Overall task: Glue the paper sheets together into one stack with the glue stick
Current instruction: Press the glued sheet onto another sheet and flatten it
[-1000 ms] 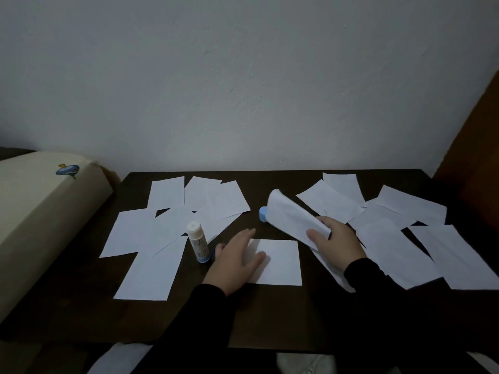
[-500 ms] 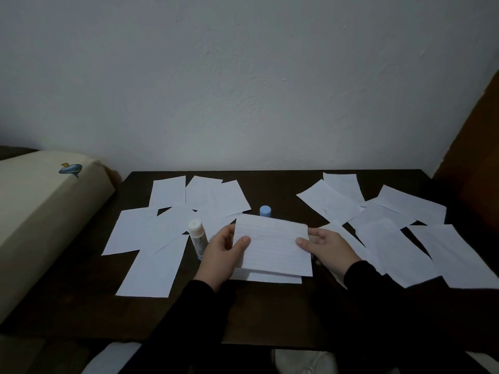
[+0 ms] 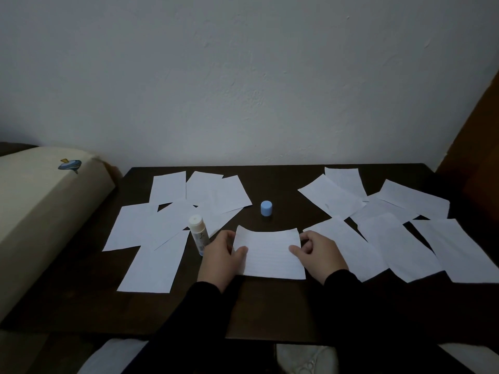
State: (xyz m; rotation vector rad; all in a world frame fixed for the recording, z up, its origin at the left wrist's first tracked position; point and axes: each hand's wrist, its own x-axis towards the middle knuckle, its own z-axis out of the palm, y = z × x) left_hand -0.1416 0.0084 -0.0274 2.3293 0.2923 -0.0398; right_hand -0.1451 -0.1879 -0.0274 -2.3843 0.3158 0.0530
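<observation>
Paper sheets lie scattered across a dark surface (image 3: 270, 306) that we look down on, set against a pale wall (image 3: 243, 76). At the far left, off the surface, sits a cream cushion (image 3: 40, 211) with a small blue emblem. Next comes a left cluster of sheets (image 3: 162, 225), overlapping one another at loose angles. Just right of that cluster stands the glue stick (image 3: 198, 234), upright and uncapped, its pale top showing. Our left hand (image 3: 220, 255) is right beside it; whether they touch, we cannot tell. That hand's grip is on the left edge of the middle sheet (image 3: 270, 252), thumb laid on top and fingers curled at the edge. The sheet lies near the front of the surface, its far edge bowed up a little; we cannot tell whether another sheet sits beneath it. Beyond it, well apart, the blue cap (image 3: 266, 208) stands alone. Our right hand (image 3: 320, 252) holds the sheet's right edge in the same grip, thumb on top, fingers curled behind. Both arms wear black sleeves (image 3: 351, 306). To the right spreads a second cluster of sheets (image 3: 405, 233), also overlapping.
</observation>
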